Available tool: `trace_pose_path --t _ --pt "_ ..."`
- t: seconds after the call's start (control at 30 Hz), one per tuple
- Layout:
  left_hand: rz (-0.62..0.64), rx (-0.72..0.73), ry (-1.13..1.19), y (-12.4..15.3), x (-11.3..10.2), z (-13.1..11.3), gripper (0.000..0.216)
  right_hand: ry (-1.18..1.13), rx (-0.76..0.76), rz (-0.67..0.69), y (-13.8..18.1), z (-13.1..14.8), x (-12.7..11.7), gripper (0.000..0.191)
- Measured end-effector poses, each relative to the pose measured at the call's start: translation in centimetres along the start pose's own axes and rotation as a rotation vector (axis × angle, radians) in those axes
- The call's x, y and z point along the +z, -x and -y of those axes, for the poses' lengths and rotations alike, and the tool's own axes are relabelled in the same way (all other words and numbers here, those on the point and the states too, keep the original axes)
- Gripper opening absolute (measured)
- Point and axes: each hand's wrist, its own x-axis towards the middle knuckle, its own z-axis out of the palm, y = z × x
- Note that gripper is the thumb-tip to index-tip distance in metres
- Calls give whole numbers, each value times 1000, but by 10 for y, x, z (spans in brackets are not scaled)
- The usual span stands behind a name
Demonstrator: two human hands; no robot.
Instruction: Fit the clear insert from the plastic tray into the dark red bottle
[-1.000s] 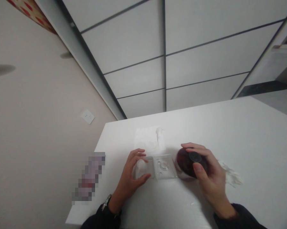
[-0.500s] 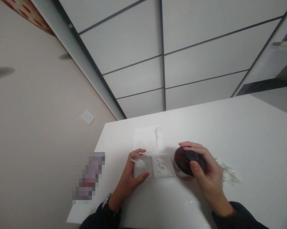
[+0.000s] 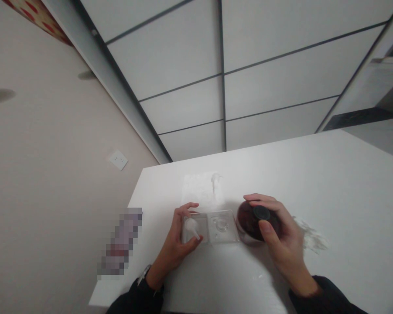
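Observation:
My left hand (image 3: 179,233) spans the left half of a clear plastic box (image 3: 223,237) lying unfolded on the table, thumb at its near edge and fingers at its far edge. A small white spoon (image 3: 192,225) rests in that left half, its handle pointing toward my thumb tip. The box's right half has a round moulded shape in it. Just right of the box, my right hand (image 3: 283,229) wraps over a round container with a dark red top (image 3: 247,220) and a black knob (image 3: 261,212). The thumb touches the knob's near side.
A crumpled white tissue (image 3: 314,237) lies beyond my right hand. Behind the box, a pale translucent sheet (image 3: 196,187) and a small white item (image 3: 216,181) lie on the white table (image 3: 281,165). A pixelated object (image 3: 121,244) is at the left edge, near the wall.
The white spoon has turned in the box: its handle pointed to the far left before and now points toward my left thumb. Both hands keep nearly the same places.

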Motion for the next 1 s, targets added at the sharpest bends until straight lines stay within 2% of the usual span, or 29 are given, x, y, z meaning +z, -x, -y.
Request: trace_pose_path --t 0.07,0.2,0.33,0.47,0.63,0.77,1.0 --pt "24 0 -7 0 0 -2 33 -4 -2 2 0 0 0 20" --pt "7 -6 -1 -1 -1 -4 43 -3 -4 8 -2 2 0 21" --pt "32 -15 5 -1 -1 -2 34 3 -3 7 -2 2 0 21" --pt "15 -15 15 -2 0 0 44 -10 -3 10 -1 2 0 21" --pt "29 0 17 -3 1 -2 35 -3 5 9 -2 3 0 22" --pt "-22 -6 20 -1 1 -1 40 -8 4 11 -2 3 -1 21" --pt "-47 25 -29 -3 1 -4 28 -27 14 7 0 1 0 20"
